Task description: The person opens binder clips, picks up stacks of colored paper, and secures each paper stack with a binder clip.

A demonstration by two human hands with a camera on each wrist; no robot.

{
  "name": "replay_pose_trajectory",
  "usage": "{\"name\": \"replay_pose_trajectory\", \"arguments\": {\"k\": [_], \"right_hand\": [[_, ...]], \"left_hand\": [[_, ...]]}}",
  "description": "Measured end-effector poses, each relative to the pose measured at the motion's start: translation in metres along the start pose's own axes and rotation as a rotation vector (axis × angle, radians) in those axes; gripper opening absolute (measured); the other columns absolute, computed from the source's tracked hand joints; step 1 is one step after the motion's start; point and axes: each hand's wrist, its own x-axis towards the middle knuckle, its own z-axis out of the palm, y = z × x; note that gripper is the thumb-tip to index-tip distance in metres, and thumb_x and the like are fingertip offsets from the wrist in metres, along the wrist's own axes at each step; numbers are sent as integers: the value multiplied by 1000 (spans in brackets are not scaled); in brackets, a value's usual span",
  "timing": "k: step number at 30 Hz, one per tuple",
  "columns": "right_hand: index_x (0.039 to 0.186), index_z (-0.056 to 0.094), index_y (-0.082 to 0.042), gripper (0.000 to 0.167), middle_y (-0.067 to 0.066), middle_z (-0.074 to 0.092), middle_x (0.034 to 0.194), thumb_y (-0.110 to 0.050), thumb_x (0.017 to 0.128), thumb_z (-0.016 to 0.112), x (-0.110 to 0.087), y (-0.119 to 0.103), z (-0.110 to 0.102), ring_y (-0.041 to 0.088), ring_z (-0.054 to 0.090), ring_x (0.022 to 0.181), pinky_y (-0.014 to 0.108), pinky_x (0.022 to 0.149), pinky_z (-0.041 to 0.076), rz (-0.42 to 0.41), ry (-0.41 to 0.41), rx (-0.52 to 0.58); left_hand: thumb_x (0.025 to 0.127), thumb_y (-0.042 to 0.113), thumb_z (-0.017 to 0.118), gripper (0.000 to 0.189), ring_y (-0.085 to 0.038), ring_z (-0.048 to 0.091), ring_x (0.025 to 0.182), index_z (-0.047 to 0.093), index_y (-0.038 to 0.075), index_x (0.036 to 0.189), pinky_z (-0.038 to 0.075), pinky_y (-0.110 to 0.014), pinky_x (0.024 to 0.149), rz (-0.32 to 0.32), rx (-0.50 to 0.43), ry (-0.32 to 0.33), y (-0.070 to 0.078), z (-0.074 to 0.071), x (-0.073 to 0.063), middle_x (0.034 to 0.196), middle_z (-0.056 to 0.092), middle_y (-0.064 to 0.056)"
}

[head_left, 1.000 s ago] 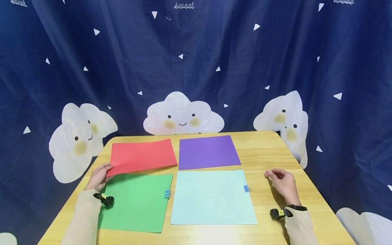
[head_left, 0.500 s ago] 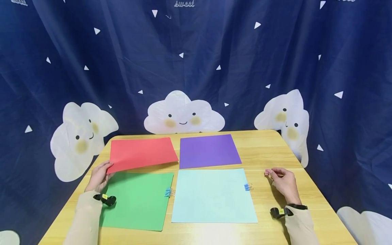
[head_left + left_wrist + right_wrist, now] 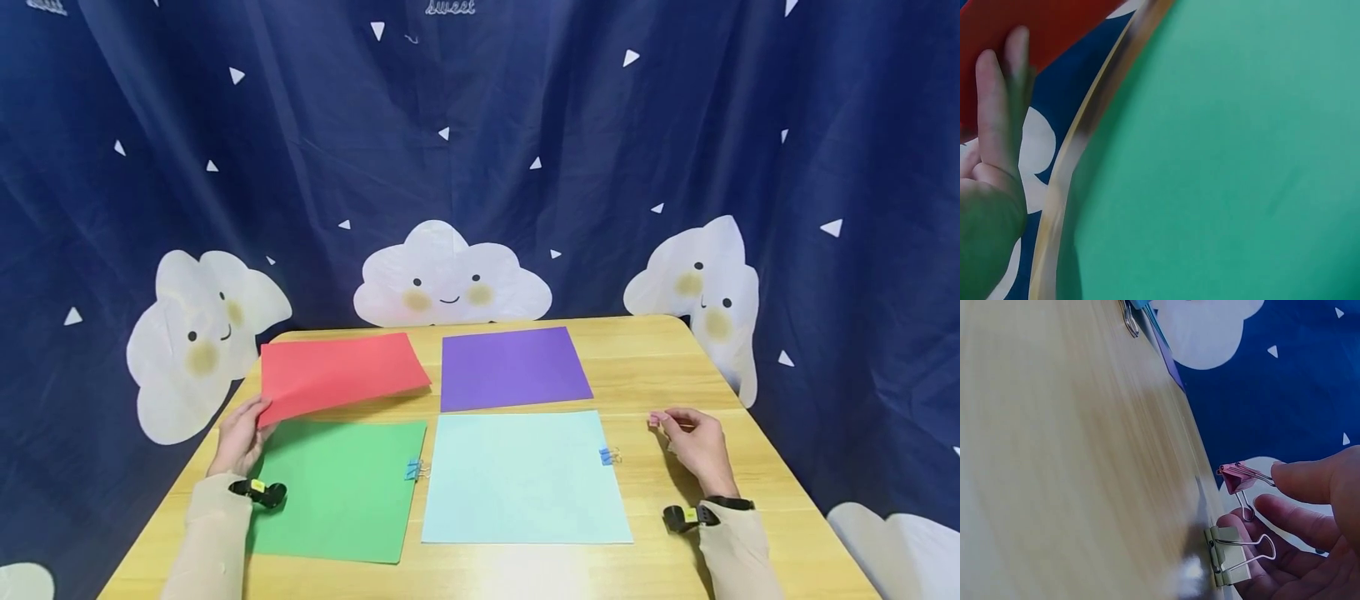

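Note:
My left hand (image 3: 240,435) grips the near left corner of a red sheet of paper (image 3: 337,373), which is raised and slanted behind the green paper (image 3: 337,492). In the left wrist view, two fingers (image 3: 992,106) lie along the red sheet's underside. My right hand (image 3: 697,446), over the table's right side, pinches a pink binder clip (image 3: 1238,478) by its wire handles between thumb and forefinger. A cream binder clip (image 3: 1229,556) shows against the other fingers of that hand. Blue binder clips sit on the right edges of the green paper (image 3: 413,469) and light blue paper (image 3: 525,479).
A purple sheet (image 3: 516,369) lies flat at the back, behind the light blue paper. The wooden table (image 3: 637,367) has rounded far corners. A dark blue curtain (image 3: 495,167) with clouds and triangles hangs behind and on both sides.
My left hand has shifted the red sheet slightly to the left, away from the purple one. The right hand keeps its place with the pink binder clip.

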Motion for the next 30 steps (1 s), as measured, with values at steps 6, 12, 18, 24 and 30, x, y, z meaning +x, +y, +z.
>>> {"name": "replay_pose_trajectory", "arguments": {"k": [6,12,18,24,30], "right_hand": [[124,68,5,41,26,72,117,-30,105,61,1,2,1,9,64,84,19,65,53,11,0,-13],[123,68,5,41,26,72,116,-31,105,61,2,2,1,10,65,86,19,64,53,5,-8,-8],[124,68,4,40,25,72,116,-30,105,61,1,0,1,11,65,85,20,64,53,7,-10,-7],[124,68,4,42,25,72,116,-32,105,61,1,0,1,13,66,86,21,64,53,0,-13,-11],[124,68,5,41,24,72,112,-31,105,62,1,1,1,12,65,83,21,64,53,-4,-16,-17]], "left_hand": [[102,15,67,16,-7,78,78,67,26,113,52,-13,49,20,-93,-11,0,5,1,91,77,7],[102,12,65,15,-7,78,80,71,25,106,56,-13,55,21,-127,-23,-4,5,0,94,76,8],[103,16,64,12,-6,77,75,69,26,109,50,-12,46,9,-94,-14,2,11,-6,90,77,7],[105,16,62,10,-5,76,69,66,23,109,47,-12,42,44,-96,-51,10,24,-13,88,78,6],[105,9,58,13,-5,76,70,67,19,106,56,-13,55,90,-158,-124,10,42,-19,90,76,5]]}}
